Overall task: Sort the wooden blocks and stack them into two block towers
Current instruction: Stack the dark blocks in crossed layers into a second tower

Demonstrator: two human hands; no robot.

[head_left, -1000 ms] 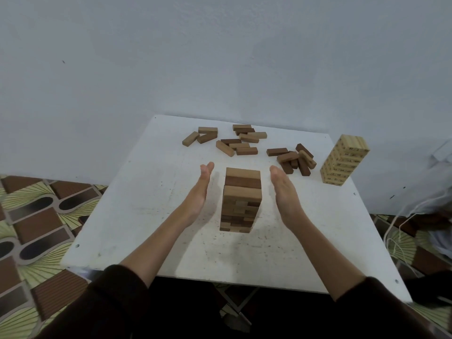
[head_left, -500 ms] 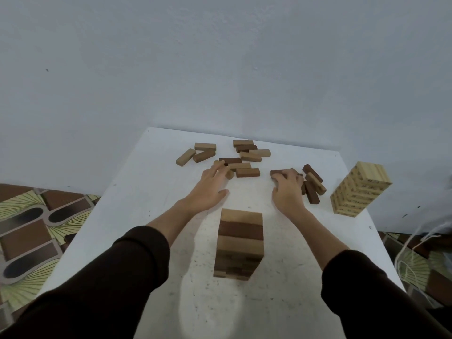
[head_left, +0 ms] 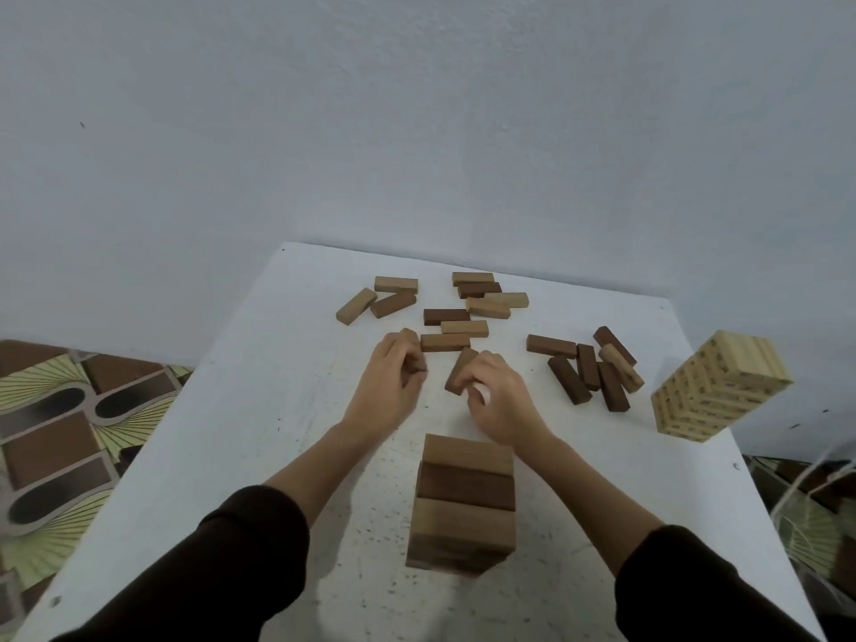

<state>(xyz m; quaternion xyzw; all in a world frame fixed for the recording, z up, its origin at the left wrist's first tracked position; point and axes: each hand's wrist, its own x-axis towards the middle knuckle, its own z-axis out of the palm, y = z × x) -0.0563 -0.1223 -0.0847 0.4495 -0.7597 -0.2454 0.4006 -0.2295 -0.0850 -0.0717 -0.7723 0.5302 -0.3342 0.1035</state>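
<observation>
A tower of mixed light and dark wooden blocks [head_left: 464,502] stands near me on the white table [head_left: 259,410]. A second tower of pale blocks [head_left: 715,391] stands at the right edge. My left hand [head_left: 393,386] grips a brown block [head_left: 410,338] just beyond the near tower. My right hand [head_left: 500,400] holds another brown block [head_left: 460,370] by its near end. Several loose blocks [head_left: 456,312] lie in a scatter behind my hands. More dark blocks [head_left: 597,370] lie in a pile to the right.
A grey wall rises right behind the table. Patterned floor [head_left: 69,433] shows on the left. Thin white cords [head_left: 806,493] hang past the table's right edge. Bare table surface lies on the left and in front of the near tower.
Both hands left the near tower's sides and went forward to the loose blocks. Their fingers then curled, each taking one brown block. The view tilted so the tower sits lower.
</observation>
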